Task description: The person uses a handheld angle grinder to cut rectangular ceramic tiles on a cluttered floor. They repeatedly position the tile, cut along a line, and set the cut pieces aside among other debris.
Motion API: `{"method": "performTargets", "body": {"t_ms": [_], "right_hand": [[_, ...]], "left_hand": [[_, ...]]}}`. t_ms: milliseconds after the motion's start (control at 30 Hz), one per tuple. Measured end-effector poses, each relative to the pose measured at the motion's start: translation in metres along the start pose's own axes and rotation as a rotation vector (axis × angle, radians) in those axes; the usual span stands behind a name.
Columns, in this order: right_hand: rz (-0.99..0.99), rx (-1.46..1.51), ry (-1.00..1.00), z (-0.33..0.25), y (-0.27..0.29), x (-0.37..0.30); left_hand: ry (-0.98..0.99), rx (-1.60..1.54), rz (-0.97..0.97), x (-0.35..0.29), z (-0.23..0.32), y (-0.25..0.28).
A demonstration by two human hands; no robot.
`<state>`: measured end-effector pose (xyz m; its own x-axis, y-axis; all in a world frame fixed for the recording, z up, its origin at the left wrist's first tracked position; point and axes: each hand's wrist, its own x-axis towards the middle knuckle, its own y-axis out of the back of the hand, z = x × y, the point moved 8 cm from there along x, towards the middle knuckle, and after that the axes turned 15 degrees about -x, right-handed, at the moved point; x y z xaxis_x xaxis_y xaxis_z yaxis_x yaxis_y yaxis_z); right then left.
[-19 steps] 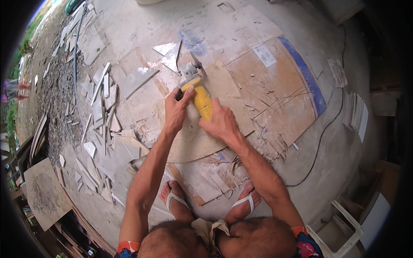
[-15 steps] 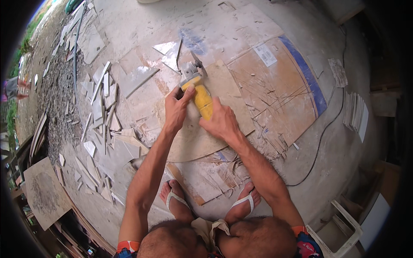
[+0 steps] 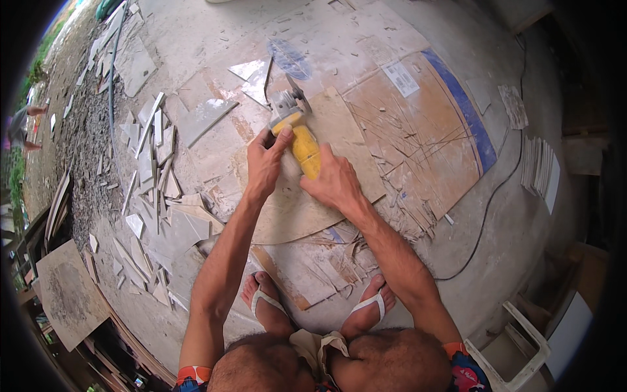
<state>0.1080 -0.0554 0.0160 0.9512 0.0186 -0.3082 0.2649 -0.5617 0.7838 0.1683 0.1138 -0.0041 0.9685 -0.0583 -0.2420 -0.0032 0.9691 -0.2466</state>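
Observation:
A yellow angle grinder (image 3: 304,151) with a grey metal head is between my two hands, its head pointing away from me. My left hand (image 3: 265,162) is closed round the front of its body, just behind the head. The rear of the body sits in the grip of my right hand (image 3: 336,179). The disc (image 3: 298,91) shows edge-on at the head's far right side. Under the tool lies a tan board (image 3: 294,219) with a curved near edge, blurred by haze or dust. Whether the disc touches it, I cannot tell.
Broken tile pieces (image 3: 155,153) litter the floor to the left. A scratched cardboard sheet (image 3: 418,140) lies at right, with a black cable (image 3: 486,219) beyond it. Stacked tile strips (image 3: 535,166) stand farther right. At the far left edge, part of another person (image 3: 29,130) shows.
The scene has shifted very slightly in the view. Both hands keep their hold on the angle grinder, almost unmoved. The person at the far left edge has changed position.

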Motion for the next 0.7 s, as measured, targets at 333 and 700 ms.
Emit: {"method": "performTargets", "body": {"t_ms": [333,700], "right_hand": [[-0.031,-0.005,-0.026,-0.0005,0.0014,0.0003],[-0.047,-0.024,-0.041,-0.0012,0.0063,-0.0041]], "left_hand": [[0.007,0.023,0.002,0.0011,-0.0019,0.0009],[0.01,0.027,0.001,-0.0003,-0.0039,0.0001]]}}
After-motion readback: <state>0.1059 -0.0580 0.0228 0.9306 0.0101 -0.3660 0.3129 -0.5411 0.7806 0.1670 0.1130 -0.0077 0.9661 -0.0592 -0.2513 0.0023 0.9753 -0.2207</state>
